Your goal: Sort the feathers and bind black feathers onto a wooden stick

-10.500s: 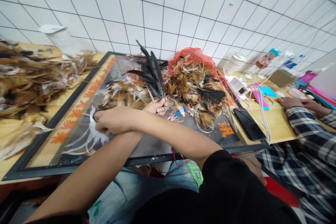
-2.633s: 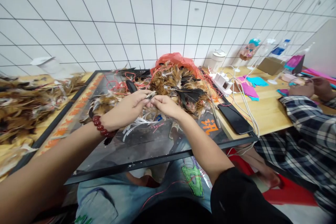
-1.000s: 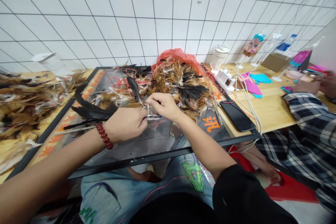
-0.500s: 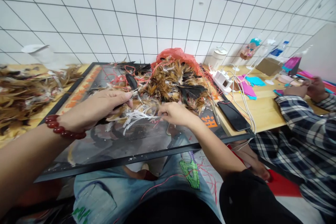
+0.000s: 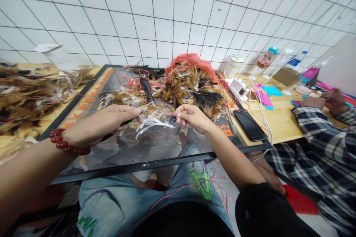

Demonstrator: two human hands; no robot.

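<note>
My left hand (image 5: 119, 118), below a red bead bracelet (image 5: 65, 143), pinches the pale stems of some feathers between thumb and fingers. To its right, my right hand (image 5: 191, 116) pinches a thin red string (image 5: 170, 113) that runs toward the left hand. A small blue item (image 5: 173, 120) shows beside the right fingertips. White strips (image 5: 151, 125) lie on the glass sheet between the hands. Behind them a heap of brown and black feathers (image 5: 180, 89) spills from a red plastic bag (image 5: 191, 60).
More brown feathers (image 5: 30, 92) cover the wooden table's left side. A phone (image 5: 249, 125), white cables, a white power adapter (image 5: 237, 88) and a lidded cup (image 5: 235, 65) stand right. Beyond, a person in a plaid sleeve (image 5: 314, 122) handles something small near pink and blue pieces.
The right hand has let go of the white strips, which now lie on the glass, and holds the red string. The view has shifted slightly left.
</note>
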